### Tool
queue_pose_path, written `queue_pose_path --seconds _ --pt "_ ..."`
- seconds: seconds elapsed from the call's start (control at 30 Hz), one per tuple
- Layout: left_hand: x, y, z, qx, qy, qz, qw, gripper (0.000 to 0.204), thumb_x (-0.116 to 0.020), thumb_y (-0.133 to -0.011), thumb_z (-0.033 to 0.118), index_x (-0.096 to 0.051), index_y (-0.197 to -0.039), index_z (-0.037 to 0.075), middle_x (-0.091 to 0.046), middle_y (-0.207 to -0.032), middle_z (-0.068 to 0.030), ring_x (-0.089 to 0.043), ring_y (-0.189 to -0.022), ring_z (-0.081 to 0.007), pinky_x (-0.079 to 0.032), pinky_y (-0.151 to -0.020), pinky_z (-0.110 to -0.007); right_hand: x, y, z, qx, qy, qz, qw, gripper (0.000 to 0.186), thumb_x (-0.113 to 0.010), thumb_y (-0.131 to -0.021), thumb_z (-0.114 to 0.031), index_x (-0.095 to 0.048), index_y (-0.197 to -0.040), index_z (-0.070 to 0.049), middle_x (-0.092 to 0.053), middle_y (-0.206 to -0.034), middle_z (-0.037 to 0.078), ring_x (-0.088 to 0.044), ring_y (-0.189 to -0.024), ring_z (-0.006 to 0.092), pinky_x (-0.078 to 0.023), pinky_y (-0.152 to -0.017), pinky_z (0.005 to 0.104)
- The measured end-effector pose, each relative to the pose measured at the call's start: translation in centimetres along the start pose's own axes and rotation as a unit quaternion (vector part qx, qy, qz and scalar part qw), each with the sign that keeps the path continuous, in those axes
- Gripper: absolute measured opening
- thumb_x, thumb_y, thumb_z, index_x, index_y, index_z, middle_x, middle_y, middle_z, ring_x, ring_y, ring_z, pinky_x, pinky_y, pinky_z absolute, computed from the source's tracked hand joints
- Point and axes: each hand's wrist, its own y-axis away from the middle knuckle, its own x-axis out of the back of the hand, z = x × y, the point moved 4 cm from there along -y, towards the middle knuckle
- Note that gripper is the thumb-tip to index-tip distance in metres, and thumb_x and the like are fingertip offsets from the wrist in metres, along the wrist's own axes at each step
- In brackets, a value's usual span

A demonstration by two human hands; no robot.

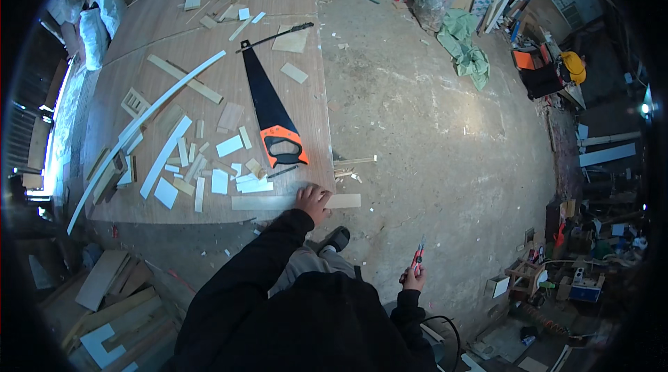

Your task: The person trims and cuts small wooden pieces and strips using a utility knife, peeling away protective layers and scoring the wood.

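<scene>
"Concrete floor [431, 163] spreads to the right of a wood-grained worktable [313, 111] in a cluttered workshop. Our landmark is the handsaw [270, 101], black-bladed and orange-handled, lying on that table."

"Where are the person's hands?"

"Just nearer the person than the saw's handle, the left hand [314, 204] rests palm down, fingers bent, over a long pale wooden strip [264, 203]. Whether it grips or merely presses, I cannot tell. Well to the right of the saw and nearer the person, the right hand [413, 279] is closed around a slim red-and-black hand tool [419, 259] with a pointed tip, possibly a knife."

"And how does the strip lie?"

"Crosswise, nearer the person than the saw, its right end jutting past the table's side."

"What could go wrong?"

"That overhang, mostly. A push on the unsupported end could tip or swing the strip if the left hand bears too lightly. Were the pointed tool brought to it, a slip could reach those bent fingers. White-faced offcuts [220, 181] lie loose, left of the saw's handle and close to the strip; one caught underneath could make it rock."
</scene>
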Motion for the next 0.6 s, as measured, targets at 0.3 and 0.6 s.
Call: queue_pose_path --seconds 0.3,0.6 --pt "-2.5 -0.6 -0.1 0.04 0.051 0.006 0.998 0.05 -0.077 -0.073 0.027 -0.064 -0.12 0.017 -0.054 -0.115 -0.0035 -0.049 -0.108 -0.0285 -0.04 -0.093 -0.045 1.6 -6.6 -1.4 -0.022 -0.008 -0.046 0.999 0.042 -0.061 -0.088 -0.001 -0.039 -0.124 -0.004 -0.056 -0.067 0.006 -0.051 -0.044 0.0136 -0.039 -0.039 0.0264" --pt "-1.6 -0.7 1.2 0.095 0.038 0.002 0.995 0.047 -0.076 -0.075 0.025 -0.065 -0.121 0.02 -0.055 -0.116 -0.0029 -0.048 -0.11 -0.0277 -0.04 -0.097 -0.043 5.1 -12.0 -0.2 -0.022 0.007 -0.076 0.997 0.046 -0.063 -0.087 -0.003 -0.039 -0.125 -0.004 -0.054 -0.063 0.005 -0.052 -0.046 0.0131 -0.041 -0.038 0.0268"
